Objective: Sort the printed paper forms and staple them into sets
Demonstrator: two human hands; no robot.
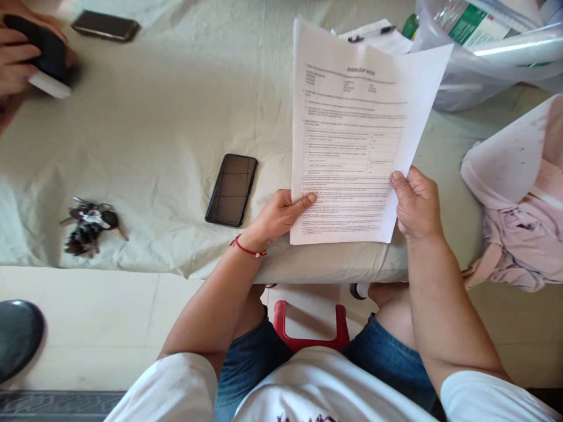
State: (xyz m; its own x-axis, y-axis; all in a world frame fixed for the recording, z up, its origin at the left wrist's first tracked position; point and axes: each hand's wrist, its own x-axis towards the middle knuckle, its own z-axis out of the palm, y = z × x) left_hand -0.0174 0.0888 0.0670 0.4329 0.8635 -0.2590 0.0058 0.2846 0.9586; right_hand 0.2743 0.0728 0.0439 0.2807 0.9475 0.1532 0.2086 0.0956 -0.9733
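Observation:
Both my hands hold a stack of printed papers (352, 146) above the cloth-covered table. Its top sheet is headed "OVERLEAF NOTES", with paragraphs and a small table below. My left hand (284, 214) pinches the left edge near the bottom, thumb on top and fingers hidden beneath. On the opposite edge, my right hand (416, 196) grips the sheets in the same way, its thumb on the print. A dark smartphone (231, 190) lies flat on the cloth, left of my left hand.
A bunch of keys (91, 225) lies near the table's front edge. Another phone (105, 26) and a person's hands (15, 55) holding a black object are at upper left. A translucent bin (466, 88) with a bottle and pink fabric (519, 234) occupy the right. Behind the papers lies a pen (387, 30).

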